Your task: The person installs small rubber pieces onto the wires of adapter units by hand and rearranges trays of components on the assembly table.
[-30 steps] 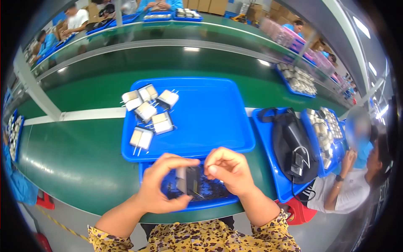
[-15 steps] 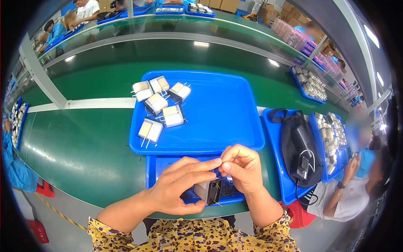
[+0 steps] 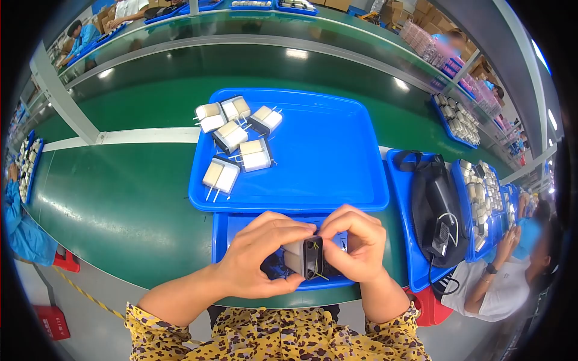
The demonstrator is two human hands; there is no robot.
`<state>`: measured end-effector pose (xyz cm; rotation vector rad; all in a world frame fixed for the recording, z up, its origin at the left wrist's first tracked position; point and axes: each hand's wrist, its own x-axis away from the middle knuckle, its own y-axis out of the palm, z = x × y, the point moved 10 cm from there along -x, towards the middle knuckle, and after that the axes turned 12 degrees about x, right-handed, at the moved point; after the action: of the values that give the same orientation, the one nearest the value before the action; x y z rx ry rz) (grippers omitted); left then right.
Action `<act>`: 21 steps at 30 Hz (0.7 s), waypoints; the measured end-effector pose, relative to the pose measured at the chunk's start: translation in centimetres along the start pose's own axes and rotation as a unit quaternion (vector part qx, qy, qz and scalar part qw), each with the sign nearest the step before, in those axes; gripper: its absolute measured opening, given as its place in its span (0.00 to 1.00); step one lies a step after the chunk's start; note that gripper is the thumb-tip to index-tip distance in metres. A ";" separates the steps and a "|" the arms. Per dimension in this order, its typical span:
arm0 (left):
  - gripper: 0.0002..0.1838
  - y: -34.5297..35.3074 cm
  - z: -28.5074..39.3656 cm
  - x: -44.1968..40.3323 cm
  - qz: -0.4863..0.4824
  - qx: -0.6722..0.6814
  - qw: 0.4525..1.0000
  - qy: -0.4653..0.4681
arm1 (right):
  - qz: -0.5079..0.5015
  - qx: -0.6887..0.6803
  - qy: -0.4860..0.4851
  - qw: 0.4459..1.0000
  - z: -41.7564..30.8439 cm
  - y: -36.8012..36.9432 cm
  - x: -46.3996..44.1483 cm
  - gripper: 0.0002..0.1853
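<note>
One hand (image 3: pixel 251 257), the left, clasped a casing (image 3: pixel 305 259) between thumb and fingers, lower centre of frame — the right hand (image 3: pixel 361 245) bent inward, fingertips bunched, what they pinched unclear.

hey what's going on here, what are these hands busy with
The left hand holds a pale block over a blue tray with dark bits in it. The right hand is at the block's black end, where thin yellowish wires show; what its fingertips grip, if anything, can't be made out. Six similar blocks sit grouped toward the left of the farther tray.
</note>
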<state>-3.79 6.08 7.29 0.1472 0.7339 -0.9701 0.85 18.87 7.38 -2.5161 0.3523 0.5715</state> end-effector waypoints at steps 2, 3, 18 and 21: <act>0.34 -0.2 -0.7 0.2 0.011 -0.008 1.000 -0.026 | 0.017 -0.066 0.025 0.997 0.7 -0.1 0.3 0.05; 0.34 -0.1 -0.6 0.3 0.011 -0.008 1.000 -0.026 | 0.036 -0.132 0.049 0.989 1.3 -0.3 0.6 0.05; 0.38 0.4 -0.8 0.6 -0.002 0.019 0.999 -0.043 | 0.105 0.097 -0.190 0.971 -3.6 -1.5 0.7 0.09; 0.38 0.3 -1.3 0.8 0.006 0.026 0.998 -0.059 | 0.094 0.132 -0.198 0.967 -3.9 -1.2 0.7 0.11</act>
<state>-3.92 6.29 5.76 0.1381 0.6000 -0.9785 3.13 17.58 10.56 -2.0667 0.4811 1.0099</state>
